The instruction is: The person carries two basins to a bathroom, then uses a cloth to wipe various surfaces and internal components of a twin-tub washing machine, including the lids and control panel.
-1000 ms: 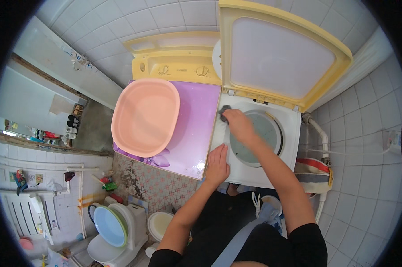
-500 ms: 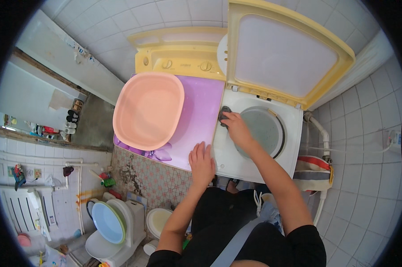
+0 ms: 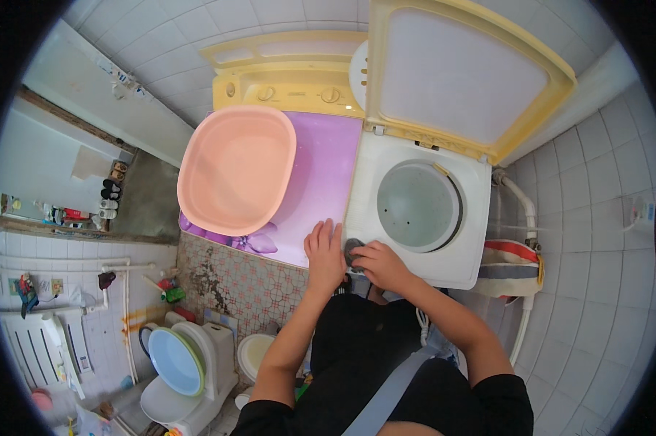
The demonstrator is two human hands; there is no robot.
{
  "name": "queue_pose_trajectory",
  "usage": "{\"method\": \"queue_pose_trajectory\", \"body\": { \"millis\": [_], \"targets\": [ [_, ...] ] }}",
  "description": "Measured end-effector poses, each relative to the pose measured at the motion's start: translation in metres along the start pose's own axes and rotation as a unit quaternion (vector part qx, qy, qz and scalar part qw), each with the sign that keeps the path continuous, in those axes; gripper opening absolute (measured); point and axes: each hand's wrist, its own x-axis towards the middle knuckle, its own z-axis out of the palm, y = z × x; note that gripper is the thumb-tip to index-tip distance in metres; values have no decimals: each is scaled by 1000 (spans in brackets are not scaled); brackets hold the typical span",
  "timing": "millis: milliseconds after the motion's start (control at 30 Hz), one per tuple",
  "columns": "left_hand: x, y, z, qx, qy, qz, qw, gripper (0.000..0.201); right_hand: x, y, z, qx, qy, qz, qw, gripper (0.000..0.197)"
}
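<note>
My right hand (image 3: 381,266) presses a dark grey cloth (image 3: 353,251) onto the near left corner of the washing machine's white top (image 3: 362,196). Its fingers are closed over the cloth, which is partly hidden. Just left of it, my left hand (image 3: 325,254) lies with fingers stretched out on the near edge of the purple flowered cover (image 3: 326,167). A round spin tub (image 3: 415,207) is sunk in the white top, its yellow-framed lid (image 3: 466,80) raised. On the purple cover rests a peach plastic basin (image 3: 233,171) with nothing seen in it.
A yellow control panel (image 3: 292,91) with knobs runs along the back. Pipes (image 3: 520,200) and a striped bag (image 3: 511,269) are at the right side. At lower left stand a toilet (image 3: 212,356) bearing a blue basin (image 3: 175,362), and a white bucket (image 3: 254,354).
My right hand has drawn the cloth from the middle of the left edge of the white top toward me, to its near corner. My left hand stays about where it was.
</note>
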Motion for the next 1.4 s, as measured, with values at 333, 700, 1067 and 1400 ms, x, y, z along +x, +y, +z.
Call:
{"method": "queue_pose_trajectory", "body": {
  "millis": [333,700,1067,1400],
  "targets": [
    [-2,-5,5,-12,10,0,1000,53,-35,-33,-30,-28,73,180,980,55],
    [-3,-4,-3,-27,-19,23,999,50,-68,-28,-19,-191,18,93,977,46],
    [-5,-1,-4,-25,-26,32,999,50,-16,-41,31,-198,43,9,979,35],
    [-22,39,8,-114,-187,182,959,44,-113,-36,-34,-243,48,116,962,43]
  ]
}}
